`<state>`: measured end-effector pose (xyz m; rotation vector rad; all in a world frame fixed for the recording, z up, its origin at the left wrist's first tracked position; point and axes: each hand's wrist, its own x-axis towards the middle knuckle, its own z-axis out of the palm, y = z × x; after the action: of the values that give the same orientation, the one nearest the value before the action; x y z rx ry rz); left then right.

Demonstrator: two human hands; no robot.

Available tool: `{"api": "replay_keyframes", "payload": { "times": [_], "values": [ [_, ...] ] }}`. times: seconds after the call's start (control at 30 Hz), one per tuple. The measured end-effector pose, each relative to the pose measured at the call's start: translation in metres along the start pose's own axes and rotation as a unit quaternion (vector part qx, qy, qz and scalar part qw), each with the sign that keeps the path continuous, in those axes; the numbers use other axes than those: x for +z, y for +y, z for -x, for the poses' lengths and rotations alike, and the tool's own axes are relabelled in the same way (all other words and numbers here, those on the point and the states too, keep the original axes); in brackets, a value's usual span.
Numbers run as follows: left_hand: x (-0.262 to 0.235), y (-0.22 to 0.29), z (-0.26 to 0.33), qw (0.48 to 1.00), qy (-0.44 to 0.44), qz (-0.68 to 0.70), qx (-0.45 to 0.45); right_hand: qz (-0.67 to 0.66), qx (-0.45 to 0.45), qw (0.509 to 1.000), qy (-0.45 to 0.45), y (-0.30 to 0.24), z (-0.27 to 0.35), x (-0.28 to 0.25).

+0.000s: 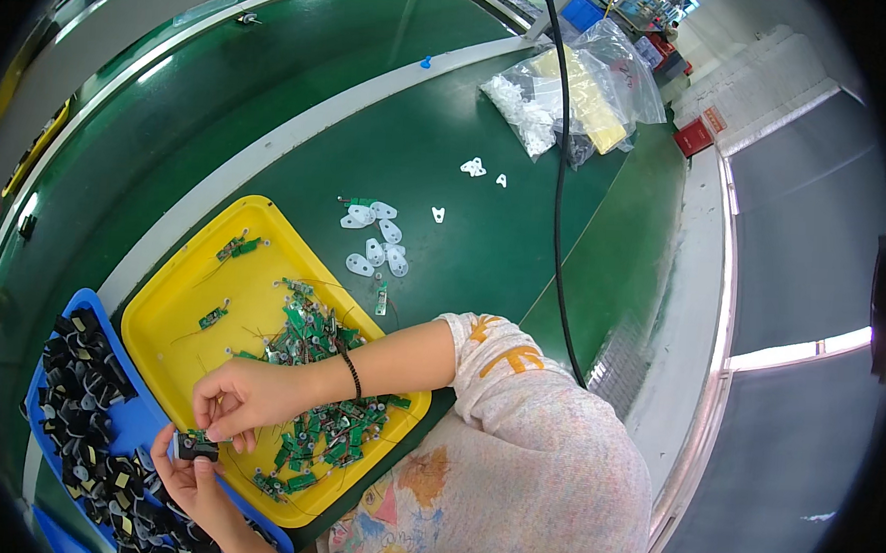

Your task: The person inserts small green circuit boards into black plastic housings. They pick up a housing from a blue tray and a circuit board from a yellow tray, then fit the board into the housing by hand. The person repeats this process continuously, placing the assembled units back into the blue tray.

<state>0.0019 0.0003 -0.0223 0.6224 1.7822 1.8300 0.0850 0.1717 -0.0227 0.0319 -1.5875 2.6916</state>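
Left hand (pixel 190 478) pinches black casing (pixel 199 452), best kept steady; right hand (pixel 248 395) nearly closed beside it, hold unclear.

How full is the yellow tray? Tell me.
Partly full: the yellow tray has small green boards heaped toward its right, while bare yellow bottom shows between a few stragglers at left.

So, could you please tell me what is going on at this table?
A person's left hand holds a small black part, and the right hand has its fingers right at that part's upper edge. Both hands are over the near side of a yellow tray with many small green circuit boards in it. Alongside sits a blue tray full of black pieces. White oval pieces lie on the table.
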Motion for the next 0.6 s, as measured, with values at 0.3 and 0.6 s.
{"api": "replay_keyframes", "payload": {
  "times": [0.3, 0.6],
  "values": [
    [0.016, 0.003, 0.001, 0.998, 0.012, 0.054, -0.024, -0.019, -0.005, 1.0, -0.002, -0.002, 0.0, 0.003],
    [0.018, -0.001, 0.004, 0.997, 0.026, -0.061, 0.043, 0.032, -0.028, 0.999, 0.021, 0.0, 0.001, 0.007]
  ]
}}
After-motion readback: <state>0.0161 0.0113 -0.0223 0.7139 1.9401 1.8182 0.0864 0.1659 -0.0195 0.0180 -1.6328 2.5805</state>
